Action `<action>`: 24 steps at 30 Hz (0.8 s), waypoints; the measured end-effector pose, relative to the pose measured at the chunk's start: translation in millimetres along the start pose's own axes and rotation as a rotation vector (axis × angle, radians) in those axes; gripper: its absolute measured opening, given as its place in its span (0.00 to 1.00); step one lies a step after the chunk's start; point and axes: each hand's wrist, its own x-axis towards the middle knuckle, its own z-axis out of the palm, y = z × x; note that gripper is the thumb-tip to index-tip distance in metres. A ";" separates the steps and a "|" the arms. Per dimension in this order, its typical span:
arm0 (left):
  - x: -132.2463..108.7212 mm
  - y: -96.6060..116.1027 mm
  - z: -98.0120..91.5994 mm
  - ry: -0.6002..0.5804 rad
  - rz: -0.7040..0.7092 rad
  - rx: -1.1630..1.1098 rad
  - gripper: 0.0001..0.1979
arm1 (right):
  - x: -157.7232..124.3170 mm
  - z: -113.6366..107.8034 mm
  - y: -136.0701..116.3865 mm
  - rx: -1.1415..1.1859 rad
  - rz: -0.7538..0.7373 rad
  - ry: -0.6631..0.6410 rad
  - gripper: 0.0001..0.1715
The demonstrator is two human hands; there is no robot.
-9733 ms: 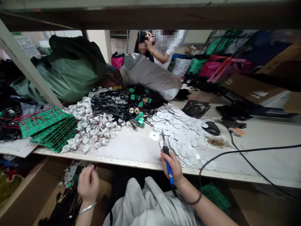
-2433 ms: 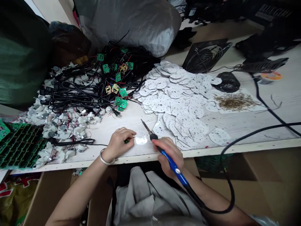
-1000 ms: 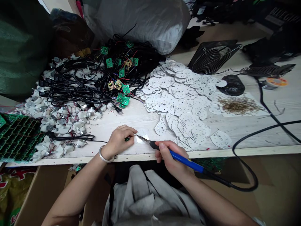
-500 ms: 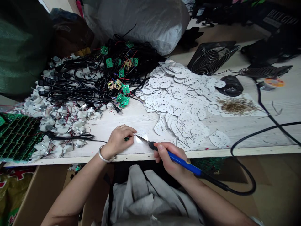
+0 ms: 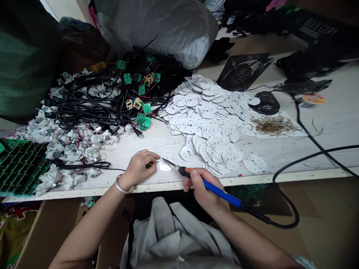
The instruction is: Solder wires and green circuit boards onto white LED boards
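Note:
My right hand grips a blue-handled soldering iron, its metal tip lying on a white round board near the table's front edge. My left hand, with a silver bangle at the wrist, is closed in a pinch on a small green circuit board whose edge shows at my fingertips, pressed against the left side of the white board. The iron's black cord loops off to the right.
A heap of white round boards lies right of centre. Black cables with green boards and small motors fill the left. Green panels, a fan, a solder spool, grey sack.
Since nine seconds ago my left hand came up from the box below onto the table. Over the last second the iron's tip has stayed on the white board; only the view shifted slightly.

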 end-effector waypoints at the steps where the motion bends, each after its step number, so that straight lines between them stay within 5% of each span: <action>1: 0.3 0.2 -0.6 -0.001 0.005 0.001 0.06 | -1.2 0.4 -1.4 0.004 -0.002 0.012 0.15; 6: 1.5 4.7 -6.3 -0.001 0.019 -0.015 0.07 | 1.5 -22.1 -11.0 0.024 -0.159 0.131 0.13; 10: 2.5 3.6 -9.1 -0.006 0.030 0.003 0.07 | 24.4 -79.7 -16.4 -0.009 -0.270 0.538 0.14; 14: 3.3 -1.1 -8.1 0.016 0.076 -0.001 0.09 | 46.1 -143.6 -17.7 -0.090 -0.223 0.862 0.18; 17: 2.1 -2.2 -8.0 0.011 0.057 0.003 0.10 | 57.7 -169.5 -13.3 -0.134 -0.181 0.881 0.21; 24: 2.5 -2.0 -10.3 -0.020 0.008 -0.032 0.11 | 101.5 -189.1 -11.1 -0.243 -0.188 0.750 0.24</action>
